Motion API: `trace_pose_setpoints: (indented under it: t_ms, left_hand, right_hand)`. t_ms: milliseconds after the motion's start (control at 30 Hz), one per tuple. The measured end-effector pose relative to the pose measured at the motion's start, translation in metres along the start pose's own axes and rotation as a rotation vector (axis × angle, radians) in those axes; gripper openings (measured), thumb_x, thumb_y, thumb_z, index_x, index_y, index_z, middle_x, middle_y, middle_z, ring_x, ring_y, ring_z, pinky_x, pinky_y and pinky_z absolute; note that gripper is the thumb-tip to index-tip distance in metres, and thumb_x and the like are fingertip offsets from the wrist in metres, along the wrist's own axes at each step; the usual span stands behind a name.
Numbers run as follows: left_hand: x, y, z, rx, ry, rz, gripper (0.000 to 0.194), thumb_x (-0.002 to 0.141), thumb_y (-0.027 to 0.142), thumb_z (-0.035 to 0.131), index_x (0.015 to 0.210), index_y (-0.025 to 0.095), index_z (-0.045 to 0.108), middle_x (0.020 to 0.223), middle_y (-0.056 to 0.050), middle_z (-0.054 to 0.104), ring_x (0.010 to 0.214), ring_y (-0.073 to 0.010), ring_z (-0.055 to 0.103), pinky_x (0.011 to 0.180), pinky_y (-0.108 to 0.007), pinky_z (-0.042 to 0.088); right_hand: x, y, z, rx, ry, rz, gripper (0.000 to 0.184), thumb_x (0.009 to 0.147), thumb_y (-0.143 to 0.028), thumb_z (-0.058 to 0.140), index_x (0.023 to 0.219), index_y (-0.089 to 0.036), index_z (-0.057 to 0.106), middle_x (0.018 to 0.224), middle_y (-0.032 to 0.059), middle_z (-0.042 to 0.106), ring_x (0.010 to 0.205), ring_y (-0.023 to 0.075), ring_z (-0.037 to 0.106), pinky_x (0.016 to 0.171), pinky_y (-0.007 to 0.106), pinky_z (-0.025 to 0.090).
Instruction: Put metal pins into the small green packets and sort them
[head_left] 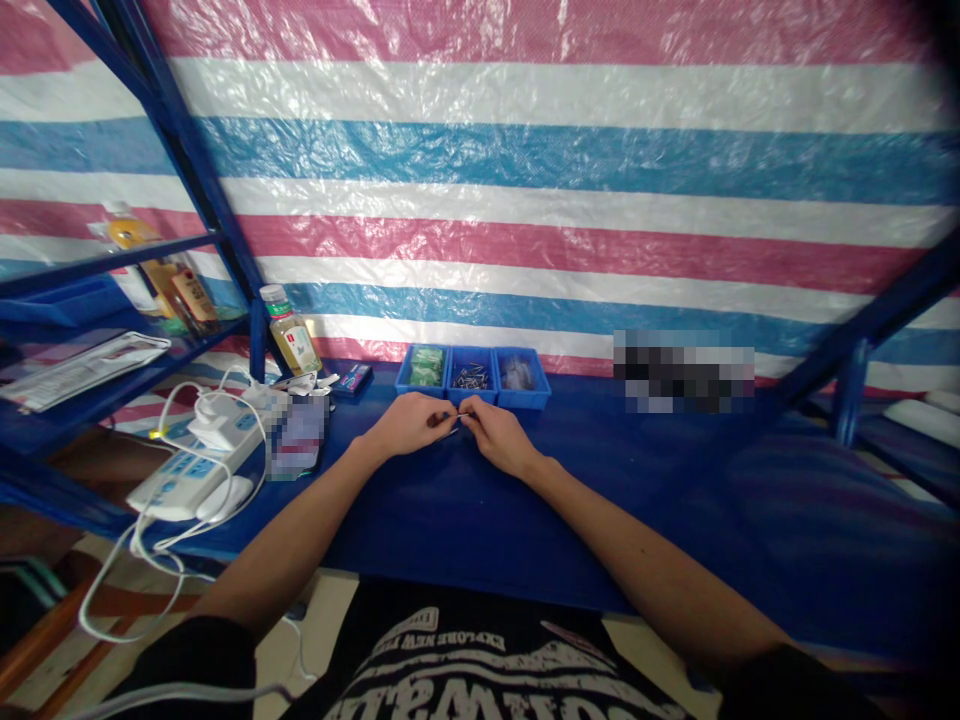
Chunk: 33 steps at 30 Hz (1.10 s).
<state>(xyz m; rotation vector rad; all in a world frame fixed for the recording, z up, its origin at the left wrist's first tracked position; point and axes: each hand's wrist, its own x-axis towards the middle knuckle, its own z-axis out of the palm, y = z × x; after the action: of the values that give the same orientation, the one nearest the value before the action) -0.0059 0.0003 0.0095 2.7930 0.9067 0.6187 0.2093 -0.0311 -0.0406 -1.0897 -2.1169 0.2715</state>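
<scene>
- Pinching a slim metal piece (455,420) between their fingertips, the person's left hand (409,424) and right hand (499,438) meet, both closed on it, above a blue shelf board (540,510).
- Just beyond, three blue plastic bins (472,398) hold green packets (425,366), metal pins (471,378) and clear bags (516,374).
- Left, a white power strip (191,470) trails looped cords (135,590) beside a pixelated, unreadable object (296,435).
- Far, a striped woven tarp (525,170) hangs behind.

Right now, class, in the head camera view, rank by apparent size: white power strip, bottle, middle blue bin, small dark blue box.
White power strip looks largest, though it sits nearest the camera. Then the bottle. The middle blue bin and small dark blue box look too alike to rank.
</scene>
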Motion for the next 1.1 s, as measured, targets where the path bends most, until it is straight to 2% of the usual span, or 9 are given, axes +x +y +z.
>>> trace_pose_setpoints:
  t_ms: [333, 533, 800, 967, 1100]
  left_hand:
    - [-0.0002, -0.0001, 0.0009, 0.006, 0.001, 0.016, 0.023, 0.096, 0.03, 0.054, 0.084, 0.019, 0.07, 0.067, 0.0, 0.064, 0.061, -0.0125, 0.056, 0.063, -0.024, 0.034]
    - [0.0, -0.0012, 0.0019, -0.003, 0.007, 0.005, 0.023, 0.095, 0.029, 0.054, 0.082, 0.019, 0.07, 0.067, 0.001, 0.064, 0.06, -0.0123, 0.056, 0.062, -0.024, 0.034]
    - [-0.0007, -0.0017, 0.0023, -0.011, 0.006, -0.001, 0.022, 0.096, 0.03, 0.055, 0.083, 0.019, 0.07, 0.067, 0.001, 0.064, 0.059, -0.012, 0.055, 0.061, -0.023, 0.034]
    - [-0.0008, -0.0014, 0.0024, 0.003, 0.016, 0.005, 0.022, 0.096, 0.03, 0.055, 0.085, 0.02, 0.071, 0.068, 0.001, 0.065, 0.061, -0.0122, 0.057, 0.062, -0.023, 0.034]
    - [-0.0005, -0.0011, 0.0012, 0.014, 0.015, 0.014, 0.025, 0.097, 0.03, 0.053, 0.082, 0.019, 0.07, 0.068, 0.001, 0.065, 0.06, -0.0124, 0.056, 0.062, -0.024, 0.034]
  right_hand:
    - [0.001, -0.0003, -0.0021, -0.02, 0.007, 0.013, 0.016, 0.106, -0.025, 0.045, 0.095, -0.025, 0.057, 0.092, 0.0023, 0.067, 0.083, 0.0202, 0.063, 0.077, 0.028, 0.043]
    - [0.0005, -0.0015, -0.0016, 0.007, 0.011, 0.001, 0.008, 0.103, -0.022, 0.05, 0.106, -0.026, 0.056, 0.096, 0.0017, 0.068, 0.088, 0.0213, 0.065, 0.078, 0.029, 0.044]
    - [0.001, 0.0016, -0.0003, -0.011, -0.011, -0.004, 0.013, 0.105, -0.023, 0.046, 0.099, -0.025, 0.057, 0.096, 0.0024, 0.068, 0.087, 0.0201, 0.064, 0.078, 0.028, 0.045]
    - [0.0017, 0.0026, 0.0007, -0.043, -0.008, -0.008, 0.022, 0.106, -0.027, 0.045, 0.092, -0.024, 0.061, 0.091, 0.0035, 0.068, 0.084, 0.0201, 0.064, 0.079, 0.029, 0.046]
    - [0.0014, 0.0004, -0.0002, 0.009, 0.01, 0.002, 0.013, 0.104, -0.026, 0.049, 0.107, -0.025, 0.062, 0.098, 0.0039, 0.071, 0.091, 0.0218, 0.067, 0.082, 0.03, 0.047]
